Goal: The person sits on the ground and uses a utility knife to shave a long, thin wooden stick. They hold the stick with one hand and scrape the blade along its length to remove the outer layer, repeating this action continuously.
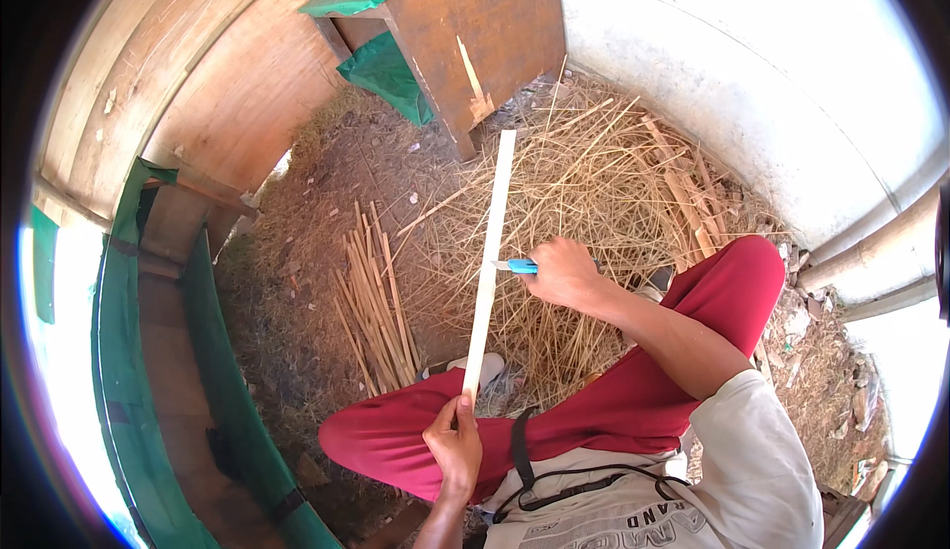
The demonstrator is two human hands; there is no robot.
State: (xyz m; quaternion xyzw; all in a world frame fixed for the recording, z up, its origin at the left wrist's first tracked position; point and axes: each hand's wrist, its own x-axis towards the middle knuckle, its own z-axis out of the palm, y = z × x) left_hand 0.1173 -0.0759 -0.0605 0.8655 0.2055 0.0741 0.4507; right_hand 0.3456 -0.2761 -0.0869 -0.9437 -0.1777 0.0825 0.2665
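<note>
A long, flat, pale strip of bamboo or wood point(493, 222) stands out in front of me, tilted slightly to the right at its far end. My left hand point(453, 442) pinches its near end, just above my crossed legs. Around a blue-handled utility knife point(522, 266) my right hand point(564, 270) is closed. The knife's blade points left and meets the strip's right edge, or lies very close to it, about midway along. Most of the knife's handle is hidden inside my fist.
On the dirt floor, a bundle of thin strips point(374, 301) lies to the left. Tangled shavings point(574, 183) spread ahead, with thicker slats point(688, 188) at their right. A wooden cabinet point(475, 39) stands at the back, beside a white wall point(752, 64). Green-covered boards point(148, 371) stand left.
</note>
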